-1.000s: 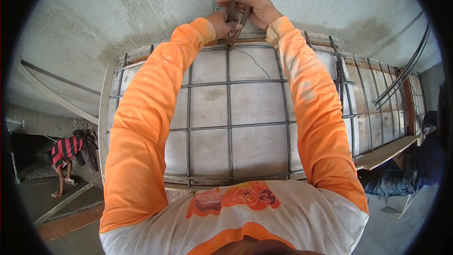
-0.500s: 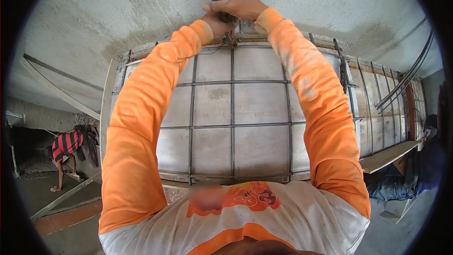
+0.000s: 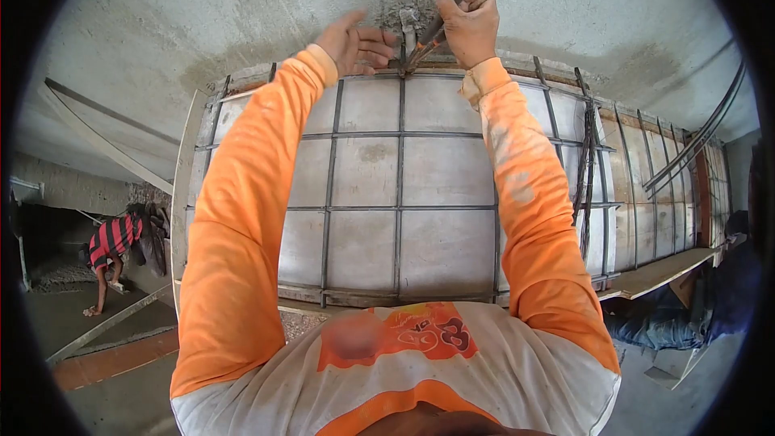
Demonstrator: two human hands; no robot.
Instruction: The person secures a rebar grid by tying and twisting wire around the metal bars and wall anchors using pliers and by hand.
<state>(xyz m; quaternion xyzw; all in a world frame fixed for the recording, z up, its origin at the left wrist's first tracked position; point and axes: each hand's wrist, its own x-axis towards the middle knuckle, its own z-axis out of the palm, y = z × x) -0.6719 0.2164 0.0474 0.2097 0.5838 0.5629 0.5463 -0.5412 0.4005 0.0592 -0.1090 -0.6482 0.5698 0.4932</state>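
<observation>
My right hand [image 3: 471,26] is closed round the dark handles of pincers [image 3: 433,31], whose jaws sit at the top of a rebar grid [image 3: 400,136] by the wall. To the left of the pincers, my left hand [image 3: 355,46] has its fingers spread and holds nothing. Between my hands, a rough chipped hollow [image 3: 409,10] shows in the grey concrete wall [image 3: 299,0]. The steel bars of the grid cross over pale panels [image 3: 444,169] in front of my chest.
At the far left, a co-worker in a red and black striped shirt [image 3: 117,241] bends over wet concrete [image 3: 60,301]. A wooden plank [image 3: 658,274] juts out at the right, near another person in dark clothes [image 3: 670,324]. Long dark bars [image 3: 701,136] hang at the upper right.
My left hand has come off the pincers and opened, moving left. My right hand has moved right and down with the pincers, uncovering the chipped wall.
</observation>
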